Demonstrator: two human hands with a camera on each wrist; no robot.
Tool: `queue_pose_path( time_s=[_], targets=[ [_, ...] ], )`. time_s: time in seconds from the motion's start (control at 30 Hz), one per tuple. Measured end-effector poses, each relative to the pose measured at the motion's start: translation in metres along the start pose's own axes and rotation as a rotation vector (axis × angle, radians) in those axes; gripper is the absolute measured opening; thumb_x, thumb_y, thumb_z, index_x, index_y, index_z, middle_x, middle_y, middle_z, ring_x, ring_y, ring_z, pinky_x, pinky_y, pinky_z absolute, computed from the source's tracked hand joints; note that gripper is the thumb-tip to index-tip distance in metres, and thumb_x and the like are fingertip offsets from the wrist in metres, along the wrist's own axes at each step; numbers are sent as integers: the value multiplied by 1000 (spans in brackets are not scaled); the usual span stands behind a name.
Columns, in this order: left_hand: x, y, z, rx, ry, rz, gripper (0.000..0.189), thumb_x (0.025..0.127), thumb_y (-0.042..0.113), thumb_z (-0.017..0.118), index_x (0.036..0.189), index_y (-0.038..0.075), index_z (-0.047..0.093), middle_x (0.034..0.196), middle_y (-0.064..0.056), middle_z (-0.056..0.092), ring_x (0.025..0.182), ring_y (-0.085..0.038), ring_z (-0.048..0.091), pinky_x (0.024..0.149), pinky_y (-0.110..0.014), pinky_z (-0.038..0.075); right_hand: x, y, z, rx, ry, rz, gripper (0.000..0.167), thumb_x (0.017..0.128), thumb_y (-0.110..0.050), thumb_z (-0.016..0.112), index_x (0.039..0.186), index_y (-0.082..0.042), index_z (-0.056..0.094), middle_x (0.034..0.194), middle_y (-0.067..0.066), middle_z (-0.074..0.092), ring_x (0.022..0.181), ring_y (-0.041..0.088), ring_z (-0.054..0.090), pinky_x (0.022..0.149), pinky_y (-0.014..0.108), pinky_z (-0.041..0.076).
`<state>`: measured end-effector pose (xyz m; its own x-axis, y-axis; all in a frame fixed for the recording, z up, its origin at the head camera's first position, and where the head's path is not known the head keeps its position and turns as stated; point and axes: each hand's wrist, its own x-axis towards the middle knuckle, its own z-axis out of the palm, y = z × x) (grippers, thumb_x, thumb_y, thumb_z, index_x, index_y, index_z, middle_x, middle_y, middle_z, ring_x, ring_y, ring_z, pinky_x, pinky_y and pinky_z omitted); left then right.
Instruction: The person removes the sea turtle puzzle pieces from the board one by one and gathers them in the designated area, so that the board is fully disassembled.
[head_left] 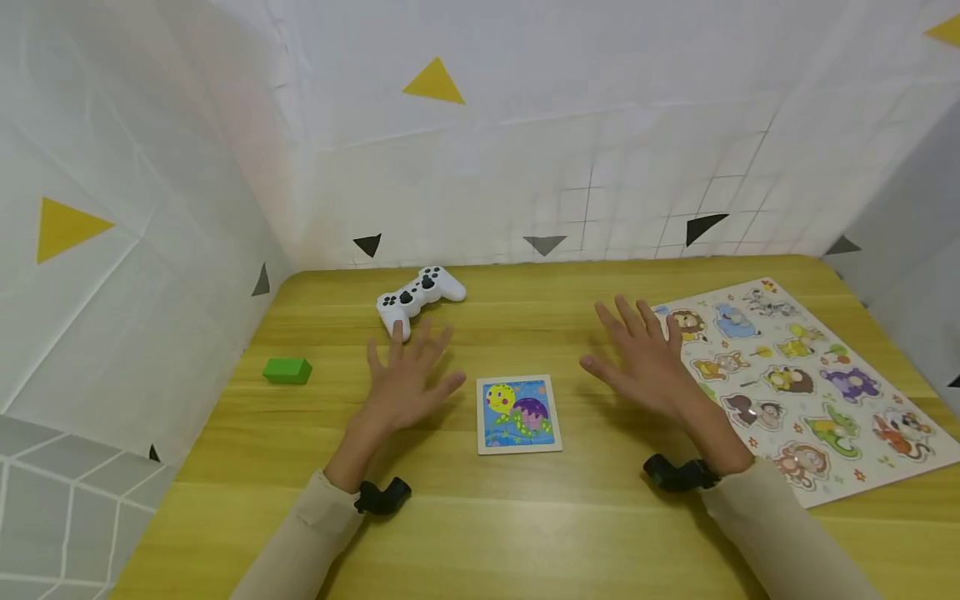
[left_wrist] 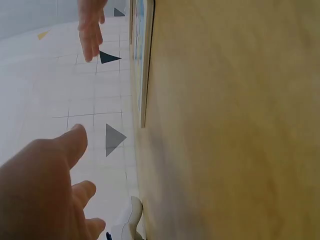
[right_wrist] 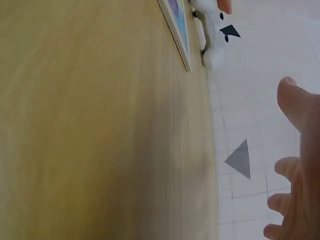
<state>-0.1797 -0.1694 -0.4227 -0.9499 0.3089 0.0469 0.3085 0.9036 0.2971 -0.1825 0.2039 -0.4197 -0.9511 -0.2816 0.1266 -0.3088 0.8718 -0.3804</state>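
Observation:
Between my two hands lies a small square picture puzzle [head_left: 519, 414] with a yellow and purple turtle in a pale wooden frame. My left hand [head_left: 405, 385], fingers spread and holding nothing, hovers over the table to the left of it. Its fingertips overlap the lower grip of a white game controller [head_left: 422, 293] in the head view. My right hand [head_left: 647, 367] is likewise spread and bare, above the table to the right of the turtle puzzle. Beside it lies a large animal board [head_left: 806, 392], partly covered by the right hand and wrist.
A green block [head_left: 287, 371] sits near the left edge of the wooden table [head_left: 480, 533]. White sheeting [head_left: 480, 183] with yellow and black triangles stands behind the table and along its sides. Each wrist wears a black camera strap [head_left: 382, 497].

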Motion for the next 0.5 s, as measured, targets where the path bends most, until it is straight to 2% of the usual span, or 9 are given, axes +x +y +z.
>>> queue_pose_path(
  time_s=[0.2, 0.4, 0.5],
  targets=[
    [-2, 6, 4, -74, -116, 68, 80, 96, 71, 47, 163, 38, 18, 173, -4, 10, 157, -48, -4, 114, -79, -8, 1, -10, 11, 40, -77, -111, 88, 93, -61, 62, 163, -21, 26, 168, 20, 23, 151, 49, 18, 116, 74, 8],
    [-6, 14, 9, -127, -260, 129, 94, 85, 77, 59, 162, 44, 16, 173, 5, 10, 159, -42, -5, 117, -74, -10, 3, -23, 21, 112, -171, -197, 88, 84, -61, 74, 156, -21, 43, 157, 19, 40, 144, 44, 30, 111, 69, 18],
    [-8, 19, 13, -119, -312, 148, 104, 79, 81, 62, 162, 44, 13, 173, 8, 8, 159, -40, -8, 118, -73, -9, 4, -29, 26, 120, -191, -232, 86, 80, -59, 79, 152, -23, 49, 151, 16, 48, 139, 41, 36, 107, 65, 24]
  ],
)
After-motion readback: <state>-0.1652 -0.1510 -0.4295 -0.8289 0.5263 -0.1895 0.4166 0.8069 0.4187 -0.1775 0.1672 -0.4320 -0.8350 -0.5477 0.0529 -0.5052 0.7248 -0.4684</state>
